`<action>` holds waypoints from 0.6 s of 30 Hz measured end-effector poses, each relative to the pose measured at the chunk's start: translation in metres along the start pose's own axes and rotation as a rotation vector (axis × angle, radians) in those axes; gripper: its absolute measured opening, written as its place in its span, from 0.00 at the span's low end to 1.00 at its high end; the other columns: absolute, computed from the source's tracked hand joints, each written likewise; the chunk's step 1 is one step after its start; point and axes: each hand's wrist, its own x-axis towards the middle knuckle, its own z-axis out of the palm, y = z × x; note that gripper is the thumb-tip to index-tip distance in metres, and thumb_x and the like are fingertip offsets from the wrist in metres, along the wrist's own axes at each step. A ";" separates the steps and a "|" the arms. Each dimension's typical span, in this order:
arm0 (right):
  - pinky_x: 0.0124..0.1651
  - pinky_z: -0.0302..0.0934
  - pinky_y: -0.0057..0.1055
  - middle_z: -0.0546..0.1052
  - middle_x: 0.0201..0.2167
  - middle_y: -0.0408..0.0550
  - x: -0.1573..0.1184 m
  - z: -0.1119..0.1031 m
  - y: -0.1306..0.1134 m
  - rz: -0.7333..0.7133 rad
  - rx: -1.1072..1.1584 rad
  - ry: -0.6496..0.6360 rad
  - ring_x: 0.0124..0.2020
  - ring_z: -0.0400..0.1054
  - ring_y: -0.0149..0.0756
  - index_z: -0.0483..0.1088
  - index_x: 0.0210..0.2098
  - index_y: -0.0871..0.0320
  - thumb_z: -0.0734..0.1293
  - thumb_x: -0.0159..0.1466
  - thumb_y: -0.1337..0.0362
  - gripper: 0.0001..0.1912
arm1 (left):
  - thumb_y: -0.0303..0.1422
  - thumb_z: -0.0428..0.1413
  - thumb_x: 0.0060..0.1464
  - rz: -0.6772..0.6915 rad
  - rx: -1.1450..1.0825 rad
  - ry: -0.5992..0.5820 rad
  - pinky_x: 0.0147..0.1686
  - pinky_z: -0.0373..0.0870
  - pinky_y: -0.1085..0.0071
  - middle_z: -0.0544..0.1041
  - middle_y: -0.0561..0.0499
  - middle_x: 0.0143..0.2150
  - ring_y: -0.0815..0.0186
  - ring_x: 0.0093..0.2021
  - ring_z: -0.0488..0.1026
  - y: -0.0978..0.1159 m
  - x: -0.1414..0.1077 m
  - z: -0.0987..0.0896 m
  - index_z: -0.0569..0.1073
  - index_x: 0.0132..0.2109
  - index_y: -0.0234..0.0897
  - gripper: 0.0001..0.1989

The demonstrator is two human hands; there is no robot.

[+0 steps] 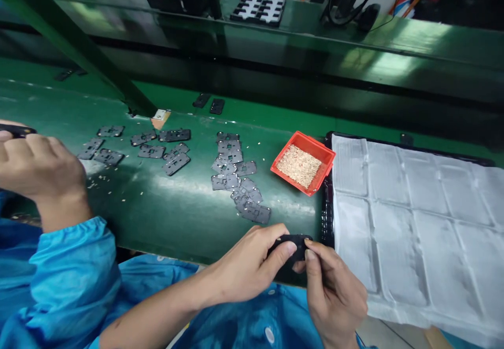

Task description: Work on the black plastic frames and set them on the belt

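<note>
Both my left hand point(252, 265) and right hand point(334, 291) pinch one black part point(291, 245), my fingers hiding most of it above the worktop point(177, 218).

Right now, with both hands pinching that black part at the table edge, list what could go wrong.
1. The small black part, pinched between the left hand and right hand, sits over the near edge of the green table; a slip could drop it off.
2. The open red tray of tiny pieces stands close by; a nudge might spill it.
3. The loose black plates lie within elbow reach and could scatter.
</note>
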 end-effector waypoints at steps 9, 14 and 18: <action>0.30 0.71 0.25 0.77 0.28 0.39 -0.005 -0.004 0.006 0.184 0.057 -0.057 0.23 0.73 0.27 0.76 0.47 0.54 0.67 0.72 0.73 0.09 | 0.43 0.46 0.74 -0.011 -0.032 -0.008 0.31 0.55 0.70 0.66 0.57 0.29 0.69 0.29 0.61 -0.009 0.009 0.006 0.69 0.37 0.37 0.19; 0.34 0.77 0.26 0.83 0.41 0.48 0.001 -0.012 0.005 0.376 0.179 -0.028 0.30 0.80 0.32 0.72 0.49 0.53 0.69 0.73 0.64 0.06 | 0.40 0.46 0.73 -0.004 0.053 -0.003 0.31 0.54 0.70 0.64 0.58 0.29 0.69 0.30 0.62 -0.015 0.012 0.000 0.64 0.38 0.39 0.14; 0.32 0.76 0.23 0.83 0.32 0.45 0.006 -0.007 0.002 0.436 0.205 -0.101 0.26 0.79 0.31 0.73 0.53 0.53 0.71 0.72 0.61 0.11 | 0.32 0.43 0.73 0.094 0.047 0.000 0.35 0.57 0.70 0.66 0.57 0.30 0.68 0.31 0.63 -0.015 0.010 -0.001 0.62 0.38 0.40 0.11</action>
